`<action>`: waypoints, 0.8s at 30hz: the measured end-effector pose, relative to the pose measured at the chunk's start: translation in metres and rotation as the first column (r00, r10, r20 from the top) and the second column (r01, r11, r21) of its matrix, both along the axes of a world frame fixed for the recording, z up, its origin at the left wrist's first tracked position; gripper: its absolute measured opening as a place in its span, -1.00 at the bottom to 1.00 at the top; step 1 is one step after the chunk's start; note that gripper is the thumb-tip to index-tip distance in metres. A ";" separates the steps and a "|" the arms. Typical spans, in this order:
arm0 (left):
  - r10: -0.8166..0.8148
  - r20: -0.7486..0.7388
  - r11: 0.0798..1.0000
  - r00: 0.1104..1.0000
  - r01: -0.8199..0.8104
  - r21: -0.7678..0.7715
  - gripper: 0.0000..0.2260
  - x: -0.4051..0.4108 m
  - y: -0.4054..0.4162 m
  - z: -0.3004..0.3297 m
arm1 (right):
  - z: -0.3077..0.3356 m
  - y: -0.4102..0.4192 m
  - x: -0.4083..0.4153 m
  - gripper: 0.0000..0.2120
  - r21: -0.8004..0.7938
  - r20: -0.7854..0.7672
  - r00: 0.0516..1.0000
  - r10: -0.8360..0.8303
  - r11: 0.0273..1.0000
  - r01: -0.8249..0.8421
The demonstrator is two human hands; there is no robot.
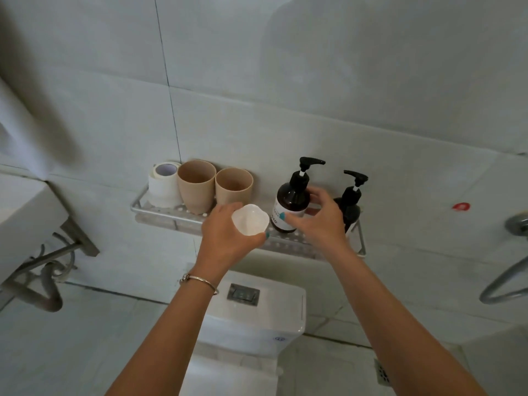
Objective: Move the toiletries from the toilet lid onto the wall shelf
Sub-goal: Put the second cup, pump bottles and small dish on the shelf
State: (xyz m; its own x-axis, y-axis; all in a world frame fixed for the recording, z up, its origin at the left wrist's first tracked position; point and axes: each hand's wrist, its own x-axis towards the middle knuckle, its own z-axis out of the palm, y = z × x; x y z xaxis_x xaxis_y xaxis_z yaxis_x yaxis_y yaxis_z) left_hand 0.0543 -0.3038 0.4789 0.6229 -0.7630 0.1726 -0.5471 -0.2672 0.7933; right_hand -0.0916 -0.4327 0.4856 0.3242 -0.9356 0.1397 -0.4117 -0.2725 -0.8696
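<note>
The left hand (225,238) grips a small white scalloped dish (250,219) between fingers and thumb, held just in front of the wall shelf (160,214) near its middle. The right hand (317,221) wraps around a dark pump bottle (291,201) standing on the shelf's right half. A second dark pump bottle (352,201) stands at the right end. Toward the left end stand two beige cups (196,185) (233,186) and a toilet paper roll (163,184). The toilet tank (274,312) sits below.
</note>
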 end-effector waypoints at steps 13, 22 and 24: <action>0.045 0.014 0.996 0.999 -0.046 0.075 -0.32 0.002 -0.013 -0.015 | -0.020 -0.009 0.000 -0.32 0.049 -0.085 0.996 0.021 0.999 -0.017; 0.020 0.025 0.997 0.999 -0.022 0.073 -0.32 0.003 -0.017 -0.014 | -0.023 0.004 -0.006 -0.33 0.029 -0.071 0.997 -0.032 0.999 0.034; 0.006 0.034 0.997 0.999 -0.008 0.070 -0.33 0.001 -0.019 -0.012 | -0.023 0.011 -0.011 -0.37 0.023 -0.039 0.998 -0.052 0.998 0.053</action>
State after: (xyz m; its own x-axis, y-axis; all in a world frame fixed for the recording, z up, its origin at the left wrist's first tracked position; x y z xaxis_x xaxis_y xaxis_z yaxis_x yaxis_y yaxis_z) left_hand 0.0553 -0.3233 0.4672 0.6229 -0.7697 0.1398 -0.5715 -0.3257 0.7532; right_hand -0.1029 -0.4221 0.4624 0.2788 -0.9545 0.1055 -0.4579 -0.2287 -0.8591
